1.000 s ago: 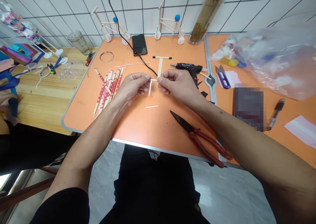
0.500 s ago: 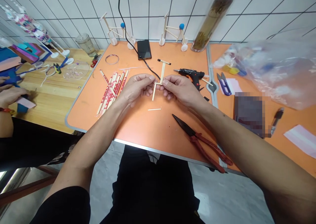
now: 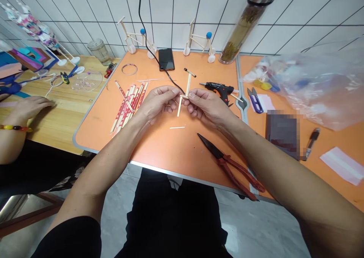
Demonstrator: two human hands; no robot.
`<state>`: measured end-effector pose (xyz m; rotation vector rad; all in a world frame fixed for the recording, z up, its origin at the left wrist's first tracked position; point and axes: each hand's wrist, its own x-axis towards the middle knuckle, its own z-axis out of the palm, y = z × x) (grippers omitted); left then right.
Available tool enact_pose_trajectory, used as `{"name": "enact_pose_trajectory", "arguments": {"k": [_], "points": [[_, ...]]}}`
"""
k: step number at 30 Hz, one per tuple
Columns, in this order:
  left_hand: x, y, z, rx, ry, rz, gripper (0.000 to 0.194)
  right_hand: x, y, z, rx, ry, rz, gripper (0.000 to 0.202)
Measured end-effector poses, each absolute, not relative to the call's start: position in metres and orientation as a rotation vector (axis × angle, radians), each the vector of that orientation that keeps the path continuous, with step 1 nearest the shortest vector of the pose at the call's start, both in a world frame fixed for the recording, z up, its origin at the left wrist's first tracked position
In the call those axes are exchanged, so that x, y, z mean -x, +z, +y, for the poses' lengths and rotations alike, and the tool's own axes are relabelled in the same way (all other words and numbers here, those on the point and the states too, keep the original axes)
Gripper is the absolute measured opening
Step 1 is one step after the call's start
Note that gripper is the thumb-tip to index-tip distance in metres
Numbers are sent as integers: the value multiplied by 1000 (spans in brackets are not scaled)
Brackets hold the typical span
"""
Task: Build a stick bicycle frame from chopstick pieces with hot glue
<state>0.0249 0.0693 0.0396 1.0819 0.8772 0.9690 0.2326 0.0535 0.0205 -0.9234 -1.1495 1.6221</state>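
Hands at work over an orange bench (image 3: pixel 159 148): our left hand (image 3: pixel 159 102) and our right hand (image 3: pixel 207 104) meet near the middle, each closed in a pinch on the stick frame (image 3: pixel 188 84). We hold this frame between thumbs and fingers at its short crosspiece, the left hand at one end and the right hand at the other. From the crosspiece a pale shaft runs away from us to a bar with dark tips, and a single stick points back toward us.

On the near side of the hands we find a loose stick (image 3: pixel 177 127) and, to its right, pliers (image 3: pixel 220 157) with red handles and dark jaws. To the left lie red-and-white wrapped sticks (image 3: pixel 129 106), one crossing the others at an angle, and beyond them a wire ring (image 3: pixel 129 69). Beyond our right hand we note a black glue gun (image 3: pixel 218 87) and then blue-handled snips (image 3: pixel 256 100), partly over a pale sheet of paper.

Along the tiled wall stand two stick models, each with a blue ball; between them lies a phone (image 3: pixel 166 59), a black cable (image 3: pixel 143 27) passing over its edge. A tall bottle (image 3: pixel 240 30) with a metallic cap stands to their right, and a clear plastic bag (image 3: pixel 315 83) lies farther right. At the left, on a wooden bench (image 3: pixel 68 118), we see a co-worker's hand (image 3: pixel 35 106), palm down, a beaded bracelet at its wrist.
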Motion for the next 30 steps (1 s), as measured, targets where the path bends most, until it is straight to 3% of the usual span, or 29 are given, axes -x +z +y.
{"name": "enact_pose_trajectory", "arguments": {"k": [6, 20, 24, 30], "points": [[-24, 39, 71, -1074, 1006, 888, 23, -236, 25, 53, 952, 1538, -1225, 61], [-30, 23, 71, -1179, 1029, 923, 44, -218, 42, 36, 1202, 1253, -1401, 15], [-31, 25, 71, -1098, 1029, 920, 42, -216, 42, 34, 1190, 1220, -1410, 18], [-22, 40, 76, -969, 1110, 912, 27, -220, 43, 32, 1108, 1097, -1399, 41]]}}
